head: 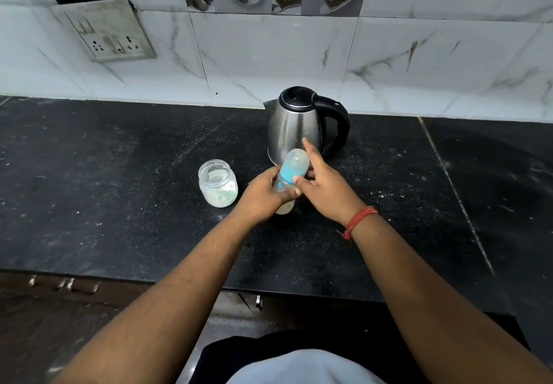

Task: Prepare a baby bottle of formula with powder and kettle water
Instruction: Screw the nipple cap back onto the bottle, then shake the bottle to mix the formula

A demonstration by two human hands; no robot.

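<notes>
Bottle held upright in both hands at frame centre, foot on the black tabletop.

Left hand has its grip wrapped tight round the clear body; right hand sits at the blue collar, thumb on it, fingers spread loose. Judged light, thin plastic, smooth and likely slick: take it low on the body, turn at the collar. Open powder jar just beside at 9 o'clock. Steel kettle close behind at 12, black handle towards 3. Tabletop dusty, speckled; marble-look wall tiles beyond, socket plate at 10.
</notes>
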